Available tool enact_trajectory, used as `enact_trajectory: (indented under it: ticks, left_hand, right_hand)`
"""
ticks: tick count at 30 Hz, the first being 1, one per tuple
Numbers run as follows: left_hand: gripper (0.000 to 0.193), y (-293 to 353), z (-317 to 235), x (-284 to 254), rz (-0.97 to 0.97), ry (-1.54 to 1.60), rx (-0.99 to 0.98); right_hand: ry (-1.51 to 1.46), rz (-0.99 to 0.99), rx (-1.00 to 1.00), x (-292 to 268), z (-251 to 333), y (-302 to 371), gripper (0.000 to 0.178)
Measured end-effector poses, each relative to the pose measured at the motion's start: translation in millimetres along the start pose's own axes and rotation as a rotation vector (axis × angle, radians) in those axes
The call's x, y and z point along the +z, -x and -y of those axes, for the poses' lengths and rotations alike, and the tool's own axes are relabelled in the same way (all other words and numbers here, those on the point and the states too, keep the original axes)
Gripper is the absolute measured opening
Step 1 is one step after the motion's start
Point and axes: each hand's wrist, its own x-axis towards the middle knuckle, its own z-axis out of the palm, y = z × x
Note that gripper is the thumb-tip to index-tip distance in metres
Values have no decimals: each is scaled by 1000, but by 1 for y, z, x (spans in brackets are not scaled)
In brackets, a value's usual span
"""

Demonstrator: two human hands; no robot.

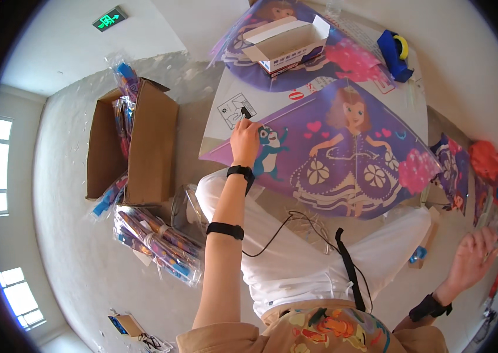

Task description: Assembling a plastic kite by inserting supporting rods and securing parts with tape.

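In the head view, the purple kite [334, 156] overlies the bench's [268, 103] near edge. At the bench's left, the left hand's grip [245, 141] touches the kite—fingertips too indistinct to tell whether they pinch. Right of the bench, the right hand's grip [471, 254] curls—contents unclear.

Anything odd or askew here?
Nothing looks spilled or clearly damaged. Slightly untidy: at left, wrapped packages poke out past the rim of the brown box. Also, the near kite overhangs the white worktop, so its lower part looks unsupported.
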Motion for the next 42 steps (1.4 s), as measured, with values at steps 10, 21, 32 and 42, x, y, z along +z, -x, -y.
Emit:
enact_trajectory:
  ticks: [10, 21, 32, 42]
  left_hand:
    - [14, 3, 0, -1, -3, -20, -21]
    - [13, 4, -2, -2, -7, -25, -27]
    - [11, 3, -4, -1, -3, -32, -35]
    - [12, 4, -9, -3, 25, -37, -69]
  right_hand:
    - [23, -2, 5, -1, 0, 0, 16]
    - [4, -20, 1, -3, -2, 1, 17]
    - [-13, -26, 4, -3, -4, 1, 17]
    - [-13, -37, -16, -4, -5, 3, 18]
